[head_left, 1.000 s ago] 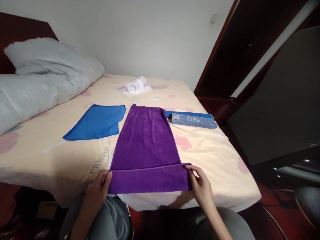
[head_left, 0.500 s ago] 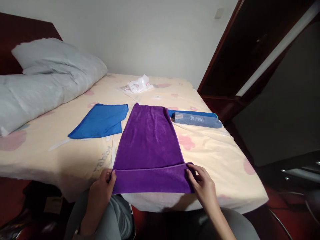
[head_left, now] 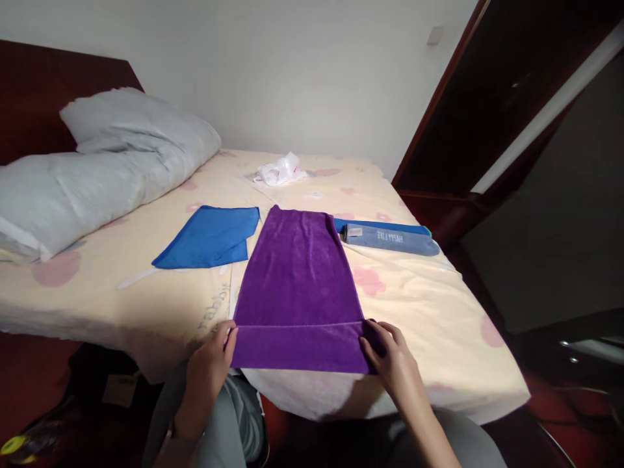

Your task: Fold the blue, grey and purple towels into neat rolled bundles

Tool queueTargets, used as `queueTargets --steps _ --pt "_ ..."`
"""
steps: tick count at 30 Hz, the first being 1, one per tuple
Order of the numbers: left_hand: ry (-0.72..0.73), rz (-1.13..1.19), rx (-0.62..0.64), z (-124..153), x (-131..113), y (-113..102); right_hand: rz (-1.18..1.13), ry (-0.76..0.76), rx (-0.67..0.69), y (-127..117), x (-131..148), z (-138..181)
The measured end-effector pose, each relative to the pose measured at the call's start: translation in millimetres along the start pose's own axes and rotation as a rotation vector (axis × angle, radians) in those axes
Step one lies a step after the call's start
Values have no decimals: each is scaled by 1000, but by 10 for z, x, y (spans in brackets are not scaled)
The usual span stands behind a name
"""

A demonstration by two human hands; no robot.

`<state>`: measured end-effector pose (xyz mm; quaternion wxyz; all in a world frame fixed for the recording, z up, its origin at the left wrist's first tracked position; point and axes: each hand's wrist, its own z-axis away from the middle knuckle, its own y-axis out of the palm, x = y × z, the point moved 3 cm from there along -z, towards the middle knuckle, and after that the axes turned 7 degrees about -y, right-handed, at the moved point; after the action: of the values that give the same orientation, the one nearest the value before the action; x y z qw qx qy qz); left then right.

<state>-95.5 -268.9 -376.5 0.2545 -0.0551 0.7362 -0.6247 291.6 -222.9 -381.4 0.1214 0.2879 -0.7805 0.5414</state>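
Observation:
A purple towel (head_left: 298, 279) lies lengthwise on the bed (head_left: 419, 305), its near end hanging over the bed's front edge. My left hand (head_left: 209, 370) pinches the towel's near left corner. My right hand (head_left: 392, 361) grips the near right corner, fingers closed on the cloth. A seam runs across the towel just above my fingers.
A blue cloth (head_left: 209, 237) lies flat left of the towel. A folded grey-blue towel (head_left: 390, 238) lies to the right, near the bed's side edge. Grey pillows (head_left: 97, 169) fill the left. A white plastic bag (head_left: 281, 170) sits at the far end. A dark wooden wardrobe (head_left: 487, 110) stands right.
Both hands stay on the towel's near corners. The view has shifted so everything sits a little further right and lower, and less of the hanging end shows.

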Motion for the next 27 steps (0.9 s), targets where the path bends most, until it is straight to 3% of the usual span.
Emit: queueTargets --steps 7,13,16,20,27 --pt "242 290 -233 -77 247 18 -23 -73 -31 -37 -50 30" --pt "347 393 -242 -105 263 -22 -261 18 23 -37 -167 33" --pt "281 457 -209 -112 275 -1 -307 63 -7 -75 -190 27" --pt "86 542 -111 -125 290 53 -344 101 -23 -92 -196 28" --pt "-75 432 -57 -88 134 -34 -361 123 8 -67 -275 30"
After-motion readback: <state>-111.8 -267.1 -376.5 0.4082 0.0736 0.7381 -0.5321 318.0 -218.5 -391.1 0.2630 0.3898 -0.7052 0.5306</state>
